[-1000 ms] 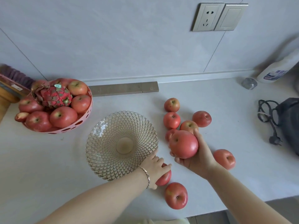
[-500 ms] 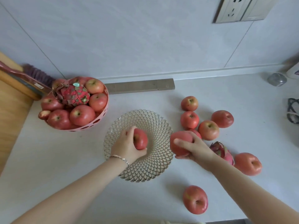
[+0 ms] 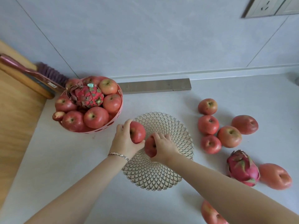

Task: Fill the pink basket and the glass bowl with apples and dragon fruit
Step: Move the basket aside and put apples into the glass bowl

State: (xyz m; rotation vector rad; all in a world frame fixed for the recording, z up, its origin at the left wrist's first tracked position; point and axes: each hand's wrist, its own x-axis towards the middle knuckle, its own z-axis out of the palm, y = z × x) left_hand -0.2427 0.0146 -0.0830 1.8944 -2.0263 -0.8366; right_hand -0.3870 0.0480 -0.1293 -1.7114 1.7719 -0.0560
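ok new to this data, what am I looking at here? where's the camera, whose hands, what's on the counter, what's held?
There is no robot: a person works with bare hands. The one picture comes from a wide-angle camera on the person's head, looking forward and down, so the arms enter from the bottom edge.

The left hand, with a bracelet at the wrist, grips an apple. The right hand grips a second apple. Both are over the glass bowl, which holds no other visible fruit.

The pink basket at the left is already piled with apples and one dragon fruit. Loose on the white counter at the right lie more apples and a second dragon fruit. A brush lies behind the basket.
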